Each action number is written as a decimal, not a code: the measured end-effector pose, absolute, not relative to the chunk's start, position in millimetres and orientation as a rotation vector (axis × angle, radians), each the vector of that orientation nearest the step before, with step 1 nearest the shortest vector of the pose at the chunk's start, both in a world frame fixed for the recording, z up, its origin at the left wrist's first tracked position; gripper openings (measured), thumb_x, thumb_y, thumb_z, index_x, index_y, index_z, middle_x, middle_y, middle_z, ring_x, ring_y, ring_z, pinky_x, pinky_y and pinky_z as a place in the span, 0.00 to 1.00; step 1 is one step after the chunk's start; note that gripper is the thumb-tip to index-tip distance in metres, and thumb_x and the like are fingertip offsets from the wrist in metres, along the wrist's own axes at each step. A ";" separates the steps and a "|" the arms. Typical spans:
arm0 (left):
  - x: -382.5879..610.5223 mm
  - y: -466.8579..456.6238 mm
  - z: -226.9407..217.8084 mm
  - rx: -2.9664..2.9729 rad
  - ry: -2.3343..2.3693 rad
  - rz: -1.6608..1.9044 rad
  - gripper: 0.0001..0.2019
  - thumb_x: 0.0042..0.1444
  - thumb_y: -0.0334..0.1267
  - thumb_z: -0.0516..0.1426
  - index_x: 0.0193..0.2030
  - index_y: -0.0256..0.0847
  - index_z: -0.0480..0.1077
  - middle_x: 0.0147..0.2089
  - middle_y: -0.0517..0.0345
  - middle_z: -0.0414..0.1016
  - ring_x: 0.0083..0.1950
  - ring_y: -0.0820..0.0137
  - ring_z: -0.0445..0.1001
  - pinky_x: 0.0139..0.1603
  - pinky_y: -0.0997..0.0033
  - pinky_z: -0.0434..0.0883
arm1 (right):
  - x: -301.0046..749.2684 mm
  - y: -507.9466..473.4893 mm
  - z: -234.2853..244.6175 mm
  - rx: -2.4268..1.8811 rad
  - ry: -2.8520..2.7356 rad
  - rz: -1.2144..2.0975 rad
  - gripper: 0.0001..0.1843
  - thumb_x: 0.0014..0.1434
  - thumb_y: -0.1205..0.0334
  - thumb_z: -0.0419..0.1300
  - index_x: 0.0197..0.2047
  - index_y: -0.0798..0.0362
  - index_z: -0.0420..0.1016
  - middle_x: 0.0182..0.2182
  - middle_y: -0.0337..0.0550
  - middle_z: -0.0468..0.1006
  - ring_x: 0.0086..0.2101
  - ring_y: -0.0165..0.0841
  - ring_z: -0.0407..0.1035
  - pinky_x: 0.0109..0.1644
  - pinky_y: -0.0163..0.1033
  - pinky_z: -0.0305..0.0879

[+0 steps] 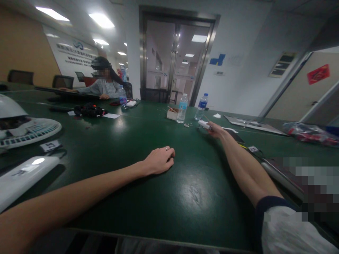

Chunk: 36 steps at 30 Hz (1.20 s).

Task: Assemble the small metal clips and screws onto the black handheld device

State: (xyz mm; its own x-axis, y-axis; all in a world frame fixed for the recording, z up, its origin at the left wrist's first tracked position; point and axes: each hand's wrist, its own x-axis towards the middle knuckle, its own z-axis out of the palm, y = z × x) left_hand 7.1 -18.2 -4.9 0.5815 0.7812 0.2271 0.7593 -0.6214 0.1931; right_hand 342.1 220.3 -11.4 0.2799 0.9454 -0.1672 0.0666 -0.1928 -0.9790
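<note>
My left hand [159, 161] rests on the dark green tabletop [119, 197], its fingers loosely curled in and a ring on one of them. Nothing shows in its grasp. My right hand [216, 129] is stretched out farther across the table, closed around a small white object [203, 124] whose kind I cannot make out. Beyond that hand stand a water bottle with a blue cap [201, 107] and a clear bottle with a light blue label [182, 108]. Beside the clear bottle is a small open box [172, 113] with thin sticks in it.
A white helmet-like shell [12, 106], a white fan grille [34, 134] and a glossy white case [29, 173] lie at left. Across the table a person [106, 83] sits by another bottle [122, 97]. At right are a flat panel [254, 125] and plastic-wrapped items [312, 133].
</note>
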 end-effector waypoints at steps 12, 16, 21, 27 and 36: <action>6.9 -18.7 -3.2 2.721 1.318 0.456 0.11 0.59 0.39 0.48 0.44 0.39 0.67 0.40 0.54 0.70 0.37 0.68 0.70 0.37 0.69 0.69 | 326.4 192.4 -11.9 -1.886 -2.080 -0.453 0.21 0.52 0.55 0.59 0.44 0.60 0.71 0.45 0.58 0.70 0.42 0.42 0.67 0.43 0.41 0.63; 6.8 -19.0 -2.8 2.721 1.317 0.461 0.11 0.59 0.39 0.47 0.44 0.39 0.67 0.41 0.54 0.70 0.36 0.68 0.70 0.37 0.69 0.69 | 322.0 187.4 -13.1 -1.852 -2.143 -0.527 0.20 0.56 0.57 0.55 0.48 0.61 0.68 0.47 0.59 0.68 0.43 0.43 0.66 0.44 0.42 0.62; 6.7 -18.3 -3.8 2.733 1.314 0.464 0.11 0.59 0.38 0.48 0.44 0.39 0.67 0.40 0.54 0.70 0.37 0.68 0.70 0.38 0.69 0.69 | 324.8 186.2 -12.4 -1.796 -2.176 -0.624 0.16 0.57 0.62 0.53 0.46 0.60 0.67 0.46 0.58 0.68 0.44 0.43 0.65 0.44 0.42 0.61; 6.6 -17.0 -6.3 2.742 1.315 0.466 0.10 0.58 0.38 0.48 0.43 0.40 0.67 0.40 0.54 0.70 0.36 0.68 0.70 0.37 0.69 0.69 | 324.5 187.3 -11.2 -1.785 -2.214 -0.565 0.16 0.55 0.62 0.56 0.47 0.59 0.67 0.45 0.56 0.67 0.42 0.43 0.66 0.42 0.43 0.62; 5.8 -18.3 -5.6 2.717 1.313 0.478 0.11 0.59 0.39 0.48 0.43 0.40 0.67 0.40 0.54 0.70 0.38 0.68 0.70 0.38 0.69 0.69 | 317.9 176.6 3.2 -1.784 -2.118 -0.508 0.15 0.52 0.60 0.58 0.43 0.57 0.69 0.44 0.55 0.68 0.40 0.41 0.67 0.40 0.40 0.63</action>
